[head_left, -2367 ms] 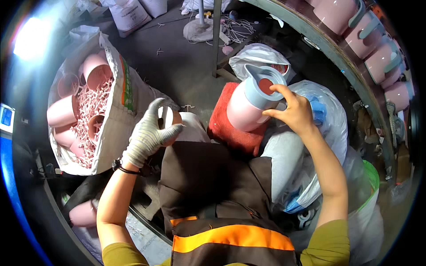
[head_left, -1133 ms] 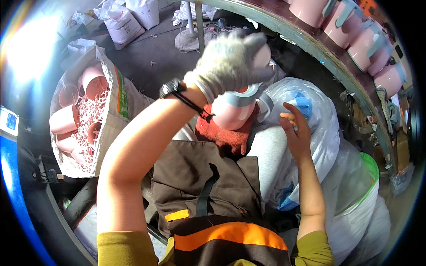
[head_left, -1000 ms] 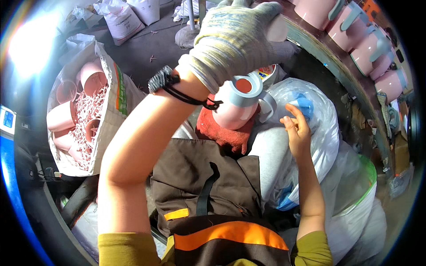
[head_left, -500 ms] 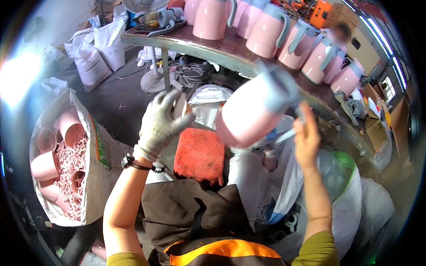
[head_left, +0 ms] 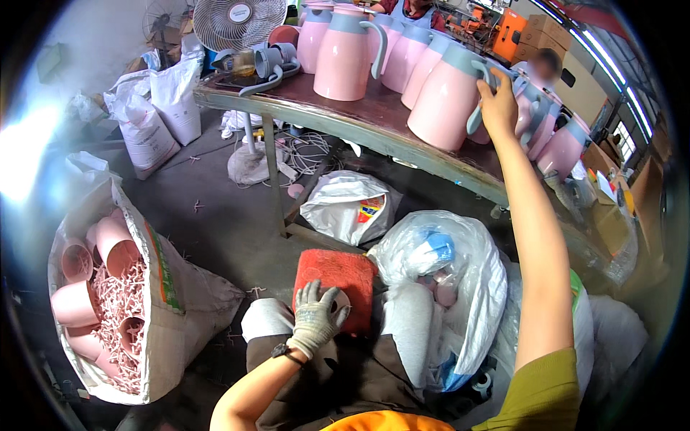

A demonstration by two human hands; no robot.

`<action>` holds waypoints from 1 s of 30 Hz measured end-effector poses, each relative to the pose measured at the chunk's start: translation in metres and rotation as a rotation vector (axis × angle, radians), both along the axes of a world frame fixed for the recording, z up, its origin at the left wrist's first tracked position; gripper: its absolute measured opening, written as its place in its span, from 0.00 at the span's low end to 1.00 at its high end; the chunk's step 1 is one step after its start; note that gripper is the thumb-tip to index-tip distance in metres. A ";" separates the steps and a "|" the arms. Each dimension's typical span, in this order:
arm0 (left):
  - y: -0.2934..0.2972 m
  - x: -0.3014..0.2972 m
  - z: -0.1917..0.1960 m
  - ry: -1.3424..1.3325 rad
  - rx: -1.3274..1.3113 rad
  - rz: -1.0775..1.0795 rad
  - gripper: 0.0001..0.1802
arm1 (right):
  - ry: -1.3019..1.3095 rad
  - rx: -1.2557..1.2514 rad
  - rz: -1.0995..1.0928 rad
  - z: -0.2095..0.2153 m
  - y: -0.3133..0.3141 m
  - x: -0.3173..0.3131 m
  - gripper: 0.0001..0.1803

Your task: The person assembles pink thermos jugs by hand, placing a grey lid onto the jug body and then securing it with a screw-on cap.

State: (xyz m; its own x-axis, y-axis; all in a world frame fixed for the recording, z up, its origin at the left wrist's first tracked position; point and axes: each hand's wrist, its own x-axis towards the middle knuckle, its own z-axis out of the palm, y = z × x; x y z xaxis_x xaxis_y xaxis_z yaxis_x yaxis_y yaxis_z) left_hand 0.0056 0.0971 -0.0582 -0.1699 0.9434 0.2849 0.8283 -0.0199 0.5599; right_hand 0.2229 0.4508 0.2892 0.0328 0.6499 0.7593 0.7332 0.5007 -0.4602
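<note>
Bare-skinned, my right hand (head_left: 498, 106) reaches up to the table and closes round the grey-blue handle of a pink jug (head_left: 442, 100). This jug stands upright near the table's front edge, its collar grey-blue. My left hand (head_left: 316, 320), in a pale knitted glove, is low over the red block-like seat (head_left: 334, 269) between my knees. Its fingers curl round a small, round, pinkish piece (head_left: 336, 300), mostly hidden by the glove. More pink jugs (head_left: 341, 61) stand in rows on the dark tabletop (head_left: 302, 87).
At left, an open woven sack (head_left: 183, 309) holds pink cylinders and small pink scraps. Plastic bags (head_left: 460, 287) lie beside my right leg, and a white bag (head_left: 348, 205) lies under the table. A fan (head_left: 241, 29) stands behind. Two people (head_left: 544, 68) are beyond the table.
My right hand has carried the tilted pink jug up and forward onto the table, where it now stands upright. My left hand has dropped down toward the red seat.
</note>
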 end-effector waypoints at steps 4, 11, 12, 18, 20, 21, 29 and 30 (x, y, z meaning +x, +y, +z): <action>-0.031 -0.016 0.040 -0.415 -0.009 0.017 0.13 | -0.065 -0.124 0.026 -0.020 0.055 -0.016 0.29; -0.156 -0.041 0.038 -0.532 -0.029 0.357 0.15 | -0.255 -0.083 0.666 -0.189 -0.052 -0.064 0.21; -0.178 -0.039 0.033 -0.607 -0.005 0.427 0.15 | -0.270 -0.266 0.764 -0.205 -0.079 -0.063 0.21; -0.327 -0.059 -0.020 -0.374 -0.074 0.948 0.11 | -0.398 -0.560 0.911 -0.269 -0.167 -0.016 0.28; -0.405 -0.081 -0.041 -0.126 -0.162 1.058 0.10 | -0.447 -0.624 0.933 -0.280 -0.174 -0.007 0.27; -0.445 -0.097 -0.052 -0.042 -0.259 1.106 0.11 | -0.438 -0.662 0.943 -0.284 -0.178 -0.008 0.27; -0.621 -0.259 -0.169 0.278 -0.529 1.175 0.26 | -0.334 -0.768 0.849 -0.263 -0.269 -0.009 0.33; -0.633 -0.267 -0.179 0.692 -1.311 0.675 0.22 | -0.292 -0.749 0.964 -0.262 -0.280 -0.010 0.34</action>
